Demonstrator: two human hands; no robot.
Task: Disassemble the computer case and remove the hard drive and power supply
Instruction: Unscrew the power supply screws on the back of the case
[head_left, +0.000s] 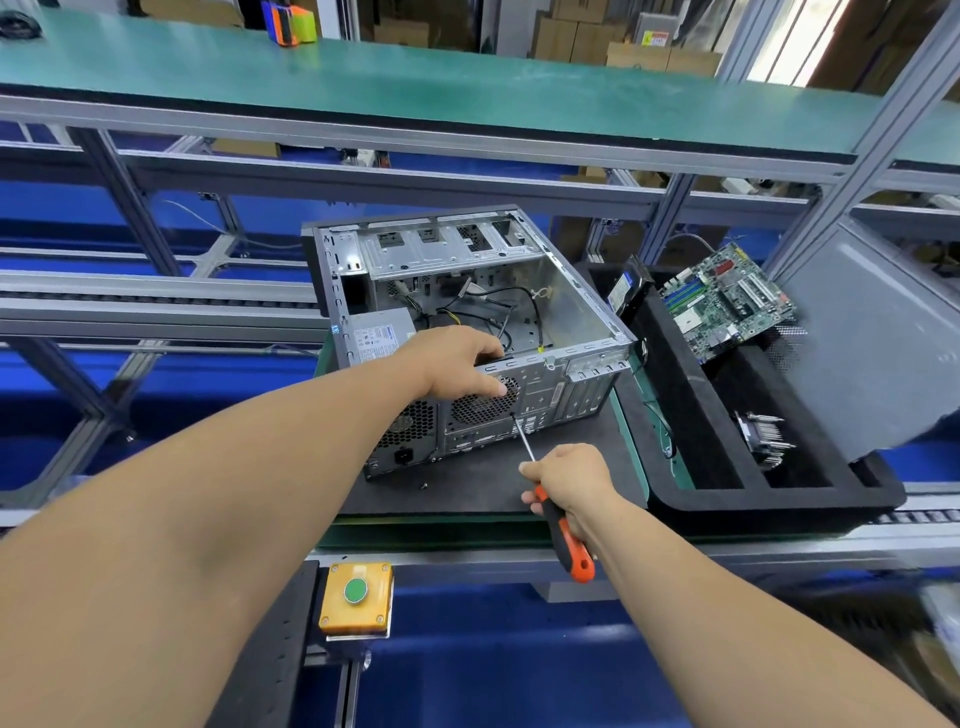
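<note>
Seen from the head camera, an open silver metal computer case (467, 332) lies on its side on a dark mat (467, 493), its perforated rear panel facing the person. The grey box-shaped power supply (382, 332) sits inside at the case's near left corner, its vented back and power socket showing through the rear panel.

The left hand (457, 369) rests on the top rear edge of the case, fingers curled over the rim and thumb pressed against the round fan grille, steadying it. The right hand (566, 483) grips the orange and black handle of a screwdriver (545, 493). Its thin metal shaft runs up and to the left, away from the person, with the tip touching the rear panel just below the fan grille and to the right of the power supply. The right hand is therefore the working one, and the power supply's fixings probably lie further left of the tip.

A small loose screw (425, 486) lies on the mat near the panel. In the black foam tray (779, 499) to the right, a green motherboard (727, 299) and what appears to be the hard drive (626, 291) stand propped.

Whatever screw the tip meets is too small to see. The left fingertips are hidden inside the case.
</note>
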